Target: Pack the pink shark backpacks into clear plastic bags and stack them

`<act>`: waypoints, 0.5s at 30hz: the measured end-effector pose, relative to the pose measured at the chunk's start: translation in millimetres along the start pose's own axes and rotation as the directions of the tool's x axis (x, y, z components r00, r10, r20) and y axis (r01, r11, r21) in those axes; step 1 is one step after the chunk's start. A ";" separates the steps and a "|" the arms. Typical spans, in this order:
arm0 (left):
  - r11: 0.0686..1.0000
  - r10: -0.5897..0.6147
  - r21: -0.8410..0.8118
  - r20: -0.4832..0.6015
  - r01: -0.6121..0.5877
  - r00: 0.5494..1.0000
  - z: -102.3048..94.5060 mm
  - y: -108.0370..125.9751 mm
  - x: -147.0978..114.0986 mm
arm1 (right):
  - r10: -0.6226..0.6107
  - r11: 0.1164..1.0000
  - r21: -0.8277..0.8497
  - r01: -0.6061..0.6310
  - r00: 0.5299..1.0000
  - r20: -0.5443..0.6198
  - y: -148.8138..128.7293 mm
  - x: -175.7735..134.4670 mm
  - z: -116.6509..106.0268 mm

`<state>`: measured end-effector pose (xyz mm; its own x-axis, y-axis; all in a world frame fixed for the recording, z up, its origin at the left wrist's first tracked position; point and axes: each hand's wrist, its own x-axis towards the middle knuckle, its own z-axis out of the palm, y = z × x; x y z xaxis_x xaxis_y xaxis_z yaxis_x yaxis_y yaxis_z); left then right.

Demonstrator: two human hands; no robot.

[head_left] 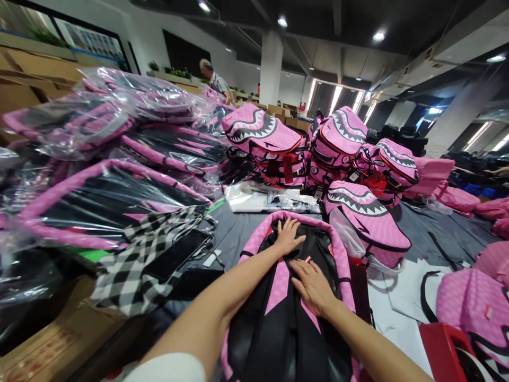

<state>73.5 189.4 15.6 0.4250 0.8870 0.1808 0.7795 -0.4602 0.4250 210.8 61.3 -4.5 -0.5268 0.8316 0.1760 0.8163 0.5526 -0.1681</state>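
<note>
A pink and black backpack [278, 286] lies in front of me with its strap side up. My left hand [289, 236] rests on it near the top edge, fingers spread. Lower down and to the right, my right hand [312, 284] presses on the same back panel beside a small red and white tag, with its fingers stretched out. Neither hand grips anything. Just past the backpack's top lies a stack of clear plastic bags [270, 200]. To its right sits a pink backpack with a shark-mouth print [366, 223].
Plastic-wrapped backpacks [107, 201] are heaped at the left, behind a black-and-white checked cloth [155, 254] with a dark phone on it. More shark-print backpacks [262, 132] stand at the back. White paper sheets [397, 313] and a red object [441, 350] lie at right. A person [218, 82] stands far behind.
</note>
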 end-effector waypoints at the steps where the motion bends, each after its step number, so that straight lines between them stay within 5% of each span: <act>1: 0.995 0.097 -0.042 0.038 -0.095 0.995 -9.7 3.6 -16.8 | 0.037 0.999 -0.027 -0.037 0.999 -0.004 5.7 3.8 6.2; 3: 0.899 0.419 -0.196 0.131 -0.391 0.898 -27.6 11.0 -59.4 | 0.064 0.995 -0.080 -0.067 0.997 -0.038 20.4 14.1 18.2; 4: 0.787 0.599 -0.296 0.160 -0.541 0.785 -33.7 14.2 -81.7 | 0.058 0.993 -0.101 -0.063 0.997 -0.057 26.8 19.0 23.3; 5: 0.688 0.716 -0.339 0.170 -0.642 0.677 -36.7 16.7 -102.1 | 0.052 0.991 -0.116 -0.060 0.996 -0.073 31.4 23.1 27.6; 7: 0.574 0.818 -0.307 0.165 -0.760 0.551 -31.1 18.3 -130.5 | 0.056 0.989 -0.133 -0.070 0.993 -0.100 35.8 28.0 34.2; 12: 0.400 0.915 -0.110 0.112 -0.910 0.388 31.7 1.0 -132.2 | 0.055 0.985 -0.152 -0.083 0.982 -0.181 35.5 29.0 44.8; 15: 0.387 0.920 0.041 0.055 -0.921 0.389 62.0 -11.4 -129.9 | 0.041 0.987 -0.134 -0.084 0.954 -0.296 28.2 27.8 34.5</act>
<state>37.9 76.9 -67.7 0.9073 -0.0806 0.4127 -0.0711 -0.9967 -0.0383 211.0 101.9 -37.9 -0.3989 0.8001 0.4480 0.8820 0.4684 -0.0512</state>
